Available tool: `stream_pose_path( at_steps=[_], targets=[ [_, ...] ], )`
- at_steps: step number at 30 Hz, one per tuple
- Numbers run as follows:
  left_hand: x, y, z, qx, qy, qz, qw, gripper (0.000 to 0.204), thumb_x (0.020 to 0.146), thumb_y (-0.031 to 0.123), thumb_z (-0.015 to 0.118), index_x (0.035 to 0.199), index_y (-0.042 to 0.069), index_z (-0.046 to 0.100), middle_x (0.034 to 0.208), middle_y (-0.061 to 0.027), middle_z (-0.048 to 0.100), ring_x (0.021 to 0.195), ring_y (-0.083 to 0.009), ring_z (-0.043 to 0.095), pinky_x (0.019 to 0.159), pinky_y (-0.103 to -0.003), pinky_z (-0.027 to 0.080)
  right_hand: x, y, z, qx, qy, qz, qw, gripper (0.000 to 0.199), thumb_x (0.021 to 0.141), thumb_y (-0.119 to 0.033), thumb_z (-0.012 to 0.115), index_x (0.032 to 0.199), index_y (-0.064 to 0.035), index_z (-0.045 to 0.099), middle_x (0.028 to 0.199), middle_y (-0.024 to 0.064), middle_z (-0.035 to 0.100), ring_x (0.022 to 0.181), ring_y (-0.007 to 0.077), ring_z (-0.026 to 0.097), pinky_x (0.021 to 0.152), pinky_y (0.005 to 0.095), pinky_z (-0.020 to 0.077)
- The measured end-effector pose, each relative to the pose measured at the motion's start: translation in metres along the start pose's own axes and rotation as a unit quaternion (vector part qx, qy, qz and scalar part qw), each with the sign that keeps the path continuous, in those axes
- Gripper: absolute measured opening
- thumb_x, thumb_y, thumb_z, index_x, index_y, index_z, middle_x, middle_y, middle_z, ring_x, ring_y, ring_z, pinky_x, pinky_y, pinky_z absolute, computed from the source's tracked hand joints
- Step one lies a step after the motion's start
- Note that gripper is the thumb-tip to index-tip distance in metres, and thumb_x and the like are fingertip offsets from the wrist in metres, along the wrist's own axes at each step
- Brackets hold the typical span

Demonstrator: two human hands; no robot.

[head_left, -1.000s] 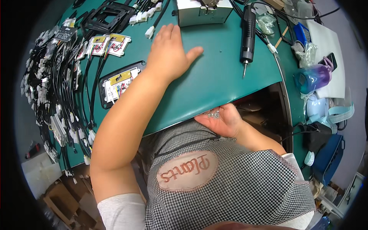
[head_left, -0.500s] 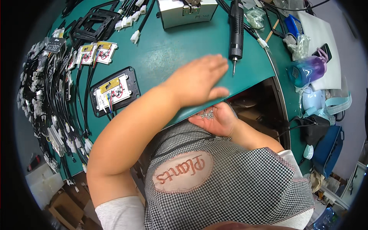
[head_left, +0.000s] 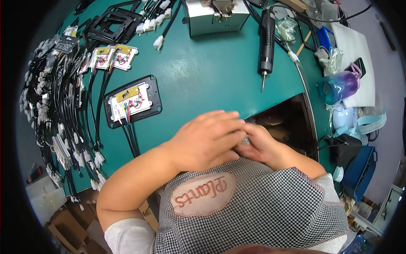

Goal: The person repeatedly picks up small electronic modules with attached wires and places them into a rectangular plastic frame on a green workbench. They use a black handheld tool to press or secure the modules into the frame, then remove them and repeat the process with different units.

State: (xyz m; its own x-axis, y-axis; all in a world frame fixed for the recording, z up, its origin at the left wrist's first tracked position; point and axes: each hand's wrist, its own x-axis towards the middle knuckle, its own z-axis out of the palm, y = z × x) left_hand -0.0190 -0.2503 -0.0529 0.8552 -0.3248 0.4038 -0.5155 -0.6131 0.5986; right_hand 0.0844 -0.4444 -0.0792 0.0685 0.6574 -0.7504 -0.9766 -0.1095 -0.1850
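At nine o'clock, bundled black cable harnesses with white plugs. Toward ten, a white circuit board in a black rectangular tray on the teal-green work table. At centre, left hand, fingers flat and together, laid over cupped right hand, covering small silvery parts, kind unclear. At one o'clock, black pen-shaped electric screwdriver.

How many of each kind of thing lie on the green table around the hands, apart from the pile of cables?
White circuit modules with coloured wires: 3, one in a black tray and two side by side
Electric screwdriver: 1
Grey metal box: 1
Empty black frame: 1
Total: 6
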Motion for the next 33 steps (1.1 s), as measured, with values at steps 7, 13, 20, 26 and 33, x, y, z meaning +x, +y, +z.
stream_pose_path(
  at_steps=[7,13,20,26,33],
  targets=[
    [0.005,-0.017,-0.032,0.070,0.154,-0.030,0.985,0.051,0.098,0.047,0.063,0.123,0.003,0.070,0.125,-0.0178,0.067,0.118,-0.0400,0.064,0.101,-0.048,0.051,-0.050,-0.103,0.068,-0.139,-0.147,-0.183,0.962,0.042,0.109,-0.049,0.045,0.081,-0.0172,0.045,0.063,-0.0078,0.033,0.048,0.0052,0.026,0.038,0.0206,0.0207],
    [0.003,-0.009,-0.034,0.056,0.172,-0.032,0.983,0.052,0.096,0.048,0.066,0.119,0.002,0.071,0.119,-0.0166,0.069,0.113,-0.0384,0.066,0.096,-0.046,0.053,-0.003,-0.269,0.177,-0.430,-0.189,-0.458,0.755,0.033,0.106,-0.037,0.053,0.100,-0.0069,0.067,0.084,0.0054,0.063,0.073,0.0163,0.058,0.065,0.0294,0.0448],
    [-0.005,-0.006,-0.033,0.046,0.180,-0.044,0.982,0.046,0.093,0.045,0.071,0.115,0.005,0.072,0.112,-0.0130,0.072,0.112,-0.0375,0.066,0.095,-0.046,0.054,0.087,-0.312,0.215,-0.629,0.138,-0.733,0.218,0.039,0.102,-0.037,0.053,0.092,-0.0022,0.067,0.087,0.0235,0.070,0.085,0.0447,0.066,0.078,0.0517,0.0503],
    [-0.009,0.005,-0.045,0.061,0.196,-0.053,0.977,0.045,0.091,0.045,0.073,0.113,0.005,0.074,0.112,-0.0122,0.072,0.112,-0.0369,0.067,0.094,-0.045,0.054,0.078,-0.279,0.220,-0.692,0.124,-0.694,0.153,0.035,0.101,-0.033,0.054,0.086,-0.0029,0.066,0.091,0.0217,0.070,0.092,0.0438,0.065,0.083,0.0525,0.0496],
    [-0.039,0.015,-0.084,0.131,0.229,-0.086,0.961,0.053,0.094,0.052,0.067,0.114,0.003,0.074,0.114,-0.0141,0.072,0.113,-0.0375,0.066,0.097,-0.047,0.052,0.071,-0.285,0.209,-0.753,0.143,-0.631,0.120,0.045,0.102,-0.044,0.053,0.115,-0.0053,0.070,0.117,0.0212,0.070,0.112,0.0408,0.064,0.099,0.0461,0.0495]
  ],
)
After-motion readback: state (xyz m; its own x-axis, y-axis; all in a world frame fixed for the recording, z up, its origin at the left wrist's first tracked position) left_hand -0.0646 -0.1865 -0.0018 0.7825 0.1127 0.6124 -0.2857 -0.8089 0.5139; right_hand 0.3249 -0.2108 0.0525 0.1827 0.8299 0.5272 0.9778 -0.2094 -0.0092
